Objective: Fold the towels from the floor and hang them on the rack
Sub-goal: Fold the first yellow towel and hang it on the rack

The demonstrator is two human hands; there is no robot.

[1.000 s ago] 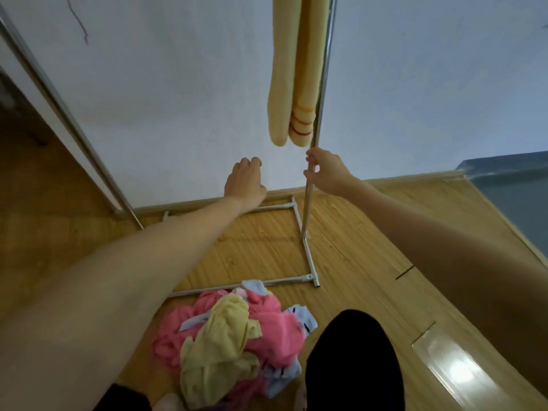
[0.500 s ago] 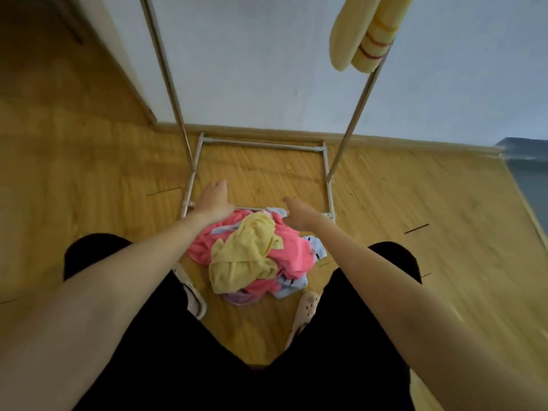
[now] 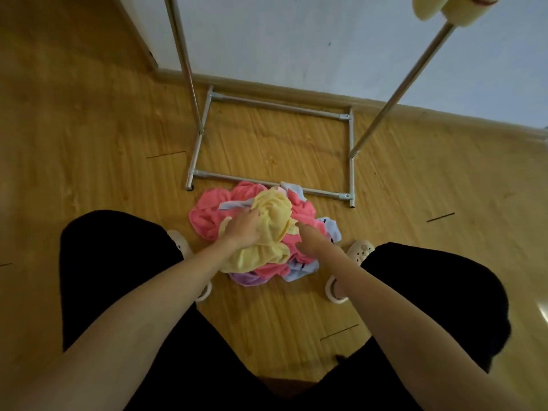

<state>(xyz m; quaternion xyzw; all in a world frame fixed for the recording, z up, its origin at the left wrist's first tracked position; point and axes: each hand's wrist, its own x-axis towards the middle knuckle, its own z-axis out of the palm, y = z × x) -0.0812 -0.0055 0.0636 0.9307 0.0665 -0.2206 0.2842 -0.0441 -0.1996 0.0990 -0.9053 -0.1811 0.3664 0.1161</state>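
Where the wooden floor [image 3: 89,161] meets the pale wall [image 3: 296,40], a metal rack [image 3: 284,107] is set, its base frame lying flat and two poles rising from it. A folded yellow towel [image 3: 430,7] is seen hung at the top right — only its lower end shows. Against the near bar of the base, a pile of towels [image 3: 299,210] is heaped — pink, yellow, blue and purple. The crumpled yellow towel [image 3: 274,215] on top is pressed by the left hand [image 3: 241,229], fingers slightly curled upon it. The right hand [image 3: 308,240] is laid at its right edge, fingers extended and relaxed.
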